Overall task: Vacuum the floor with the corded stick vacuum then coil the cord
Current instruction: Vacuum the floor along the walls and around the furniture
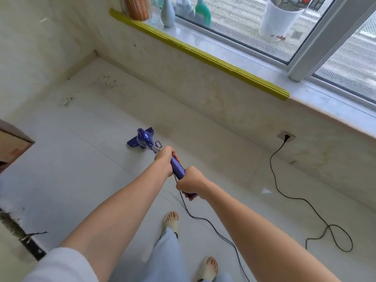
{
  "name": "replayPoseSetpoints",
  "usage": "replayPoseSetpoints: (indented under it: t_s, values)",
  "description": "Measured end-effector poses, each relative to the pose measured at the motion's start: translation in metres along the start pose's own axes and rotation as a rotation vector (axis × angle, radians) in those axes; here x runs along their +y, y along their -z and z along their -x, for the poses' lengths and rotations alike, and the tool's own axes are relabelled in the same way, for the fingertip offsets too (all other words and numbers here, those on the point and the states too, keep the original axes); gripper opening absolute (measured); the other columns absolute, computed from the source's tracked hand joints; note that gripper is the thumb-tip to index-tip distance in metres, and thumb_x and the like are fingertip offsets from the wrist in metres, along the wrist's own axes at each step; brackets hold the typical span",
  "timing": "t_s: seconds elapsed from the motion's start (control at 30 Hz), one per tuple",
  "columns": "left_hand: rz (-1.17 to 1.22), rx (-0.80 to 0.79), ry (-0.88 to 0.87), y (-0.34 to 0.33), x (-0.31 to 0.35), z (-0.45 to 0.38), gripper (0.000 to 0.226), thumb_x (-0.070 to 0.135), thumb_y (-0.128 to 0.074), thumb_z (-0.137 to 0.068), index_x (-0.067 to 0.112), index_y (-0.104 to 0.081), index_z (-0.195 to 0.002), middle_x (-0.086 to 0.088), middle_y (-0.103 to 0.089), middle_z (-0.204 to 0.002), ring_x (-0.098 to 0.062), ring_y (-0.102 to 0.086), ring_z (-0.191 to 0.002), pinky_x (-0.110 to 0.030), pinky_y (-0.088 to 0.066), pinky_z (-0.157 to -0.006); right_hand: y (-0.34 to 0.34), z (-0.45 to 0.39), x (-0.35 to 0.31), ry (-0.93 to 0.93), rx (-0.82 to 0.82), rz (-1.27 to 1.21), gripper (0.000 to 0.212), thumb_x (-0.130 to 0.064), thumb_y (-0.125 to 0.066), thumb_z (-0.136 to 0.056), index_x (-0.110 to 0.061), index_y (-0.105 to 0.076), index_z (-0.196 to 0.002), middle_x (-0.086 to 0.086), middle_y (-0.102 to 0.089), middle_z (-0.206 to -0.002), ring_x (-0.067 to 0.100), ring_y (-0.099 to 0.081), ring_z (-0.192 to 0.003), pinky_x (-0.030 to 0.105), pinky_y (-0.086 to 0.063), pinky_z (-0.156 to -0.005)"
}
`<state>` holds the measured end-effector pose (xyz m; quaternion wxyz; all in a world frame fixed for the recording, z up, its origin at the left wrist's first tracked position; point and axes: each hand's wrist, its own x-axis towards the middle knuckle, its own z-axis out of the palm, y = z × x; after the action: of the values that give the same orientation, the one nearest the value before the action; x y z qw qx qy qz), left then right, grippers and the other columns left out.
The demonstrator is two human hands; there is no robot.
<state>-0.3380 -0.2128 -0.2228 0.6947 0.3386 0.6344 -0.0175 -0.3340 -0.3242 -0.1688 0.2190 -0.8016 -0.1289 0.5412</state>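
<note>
A: We see the floor (81, 159), pale tile, with the sill (203, 51) above it.
B: We see the vacuum (146, 140) standing on it, head near the middle.
A: Its cord (284, 192) loops from the socket (285, 136).
B: Our left hand (164, 159) and right hand (192, 183) both grip the handle, fingers curled tight.

Windowsill (234, 50) along far wall, yellow foam strip (195, 50) on front edge. On sill from left: wicker basket (136, 8), clear ribbed glass vase (154, 10), pale blue-grey bottle vase (168, 13), green bottle (203, 11), white pot (278, 21) further right. Brown wooden furniture corner (12, 143) at left edge. Beige slippers (172, 220) on feet.
</note>
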Motion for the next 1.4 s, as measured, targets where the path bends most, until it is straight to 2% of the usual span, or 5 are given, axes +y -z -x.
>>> replayPoseSetpoints:
  t_s: [0.17, 0.53, 0.9, 1.2, 1.4]
  values:
    - [0.213, -0.170, 0.004, 0.016, 0.017, 0.001, 0.024, 0.011, -0.052, -0.086, 0.012, -0.038, -0.067, 0.002, -0.046, -0.041, -0.012, -0.047, -0.035, -0.021, -0.042, -0.047, 0.006, -0.006, -0.019, 0.023, -0.018, -0.006, 0.018, 0.000, -0.046, -0.083, -0.004, -0.044, -0.100, 0.008, -0.050, -0.064, 0.015, -0.048, -0.044, 0.022, -0.043, -0.040]
    - [0.206, 0.039, -0.089, -0.013, -0.058, 0.079, 0.032, 0.009, -0.045, -0.078, 0.010, -0.032, -0.049, -0.004, -0.042, -0.031, -0.023, -0.041, -0.044, -0.026, -0.041, -0.053, 0.029, 0.062, 0.041, 0.077, -0.133, 0.148, 0.010, 0.002, -0.050, -0.079, -0.007, -0.047, -0.080, 0.009, -0.048, -0.062, 0.018, -0.043, -0.044, 0.019, -0.041, -0.039]
    - [0.225, 0.070, -0.062, -0.024, -0.115, 0.130, 0.029, 0.008, -0.046, -0.083, 0.009, -0.034, -0.056, -0.008, -0.046, -0.059, -0.023, -0.043, -0.053, -0.026, -0.040, -0.057, 0.031, 0.106, 0.091, 0.064, -0.134, 0.188, 0.009, 0.001, -0.052, -0.077, -0.004, -0.050, -0.084, 0.010, -0.049, -0.063, 0.019, -0.043, -0.043, 0.019, -0.041, -0.042]
    - [0.149, 0.091, -0.075, 0.012, -0.087, 0.115, 0.024, 0.003, -0.053, -0.077, 0.003, -0.040, -0.056, -0.012, -0.053, -0.066, -0.028, -0.051, -0.063, -0.032, -0.046, -0.068, 0.006, 0.086, 0.053, 0.080, -0.136, 0.213, 0.011, 0.002, -0.053, -0.080, -0.003, -0.049, -0.089, 0.009, -0.050, -0.059, 0.016, -0.046, -0.042, 0.019, -0.043, -0.040]
    - [0.122, 0.044, -0.074, 0.065, -0.031, 0.068, 0.033, 0.011, -0.046, -0.087, 0.008, -0.037, -0.055, -0.010, -0.048, -0.061, -0.023, -0.045, -0.055, -0.027, -0.040, -0.055, -0.027, 0.051, -0.015, 0.077, -0.134, 0.239, 0.012, 0.001, -0.054, -0.081, -0.007, -0.046, -0.085, 0.008, -0.050, -0.061, 0.018, -0.047, -0.044, 0.020, -0.043, -0.040]
